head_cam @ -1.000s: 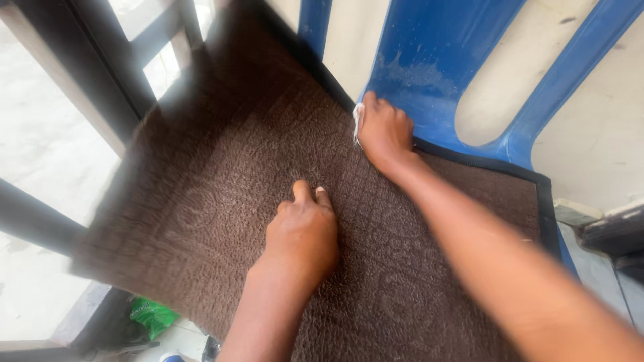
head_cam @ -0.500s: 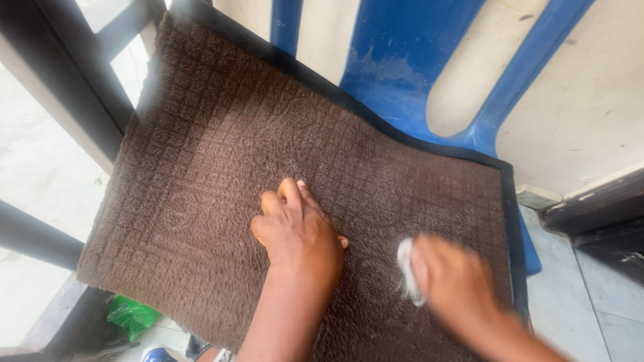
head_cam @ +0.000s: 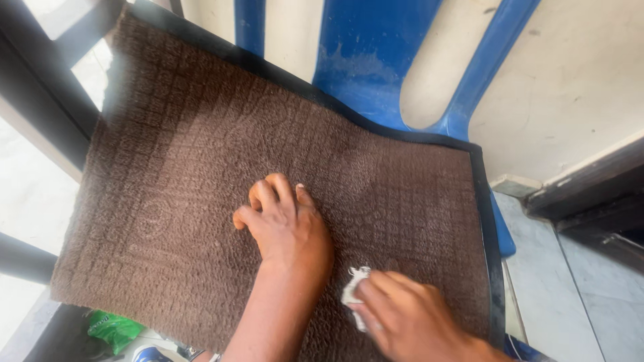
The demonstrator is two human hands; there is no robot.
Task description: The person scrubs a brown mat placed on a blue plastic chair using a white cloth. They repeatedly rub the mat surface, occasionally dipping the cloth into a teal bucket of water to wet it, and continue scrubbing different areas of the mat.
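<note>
Pressing my left hand (head_cam: 285, 224) flat, fingers spread, on the brown mat (head_cam: 188, 174) draped over the blue chair (head_cam: 376, 67), I should keep it taut while my right hand (head_cam: 409, 318), fingers pinching a small white cloth (head_cam: 353, 295) just beside my left wrist, rubs in short firm strokes.

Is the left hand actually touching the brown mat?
Touching. The head view shows the left hand pressed flat on the brown mat, fingers spread on its pile with no gap beneath.
</note>
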